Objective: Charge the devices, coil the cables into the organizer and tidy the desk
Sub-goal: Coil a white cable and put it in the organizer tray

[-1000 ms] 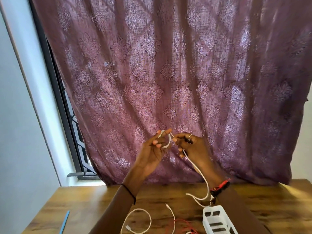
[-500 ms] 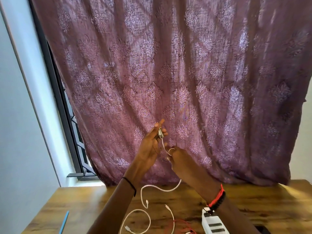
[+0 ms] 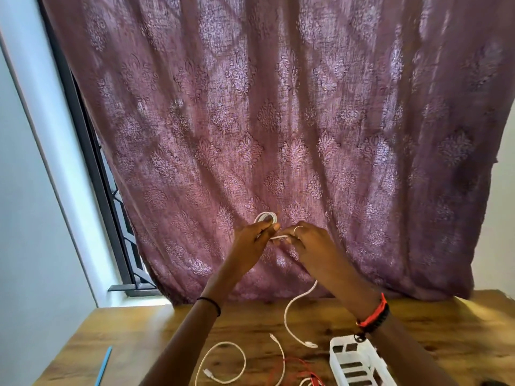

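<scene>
Both hands are raised in front of the purple curtain, above the wooden desk point(image 3: 139, 330). My left hand point(image 3: 252, 240) grips a small coil of white cable point(image 3: 266, 217) that loops above its fingers. My right hand point(image 3: 309, 245) pinches the same cable just beside the coil. The loose tail of that cable point(image 3: 291, 316) hangs from under the right hand, and its plug end lies on the desk. A white slotted organizer point(image 3: 356, 363) stands on the desk under my right forearm.
Another white cable point(image 3: 223, 363) lies looped on the desk, with a red cable point(image 3: 301, 369) beside it at the lower edge. A blue pen point(image 3: 103, 366) lies near the desk's left edge. A window frame point(image 3: 92, 162) runs behind the curtain point(image 3: 278, 121).
My right hand has come back up level with the left, and the coil above my left hand has grown. The hanging tail has swung from the left to under my right hand.
</scene>
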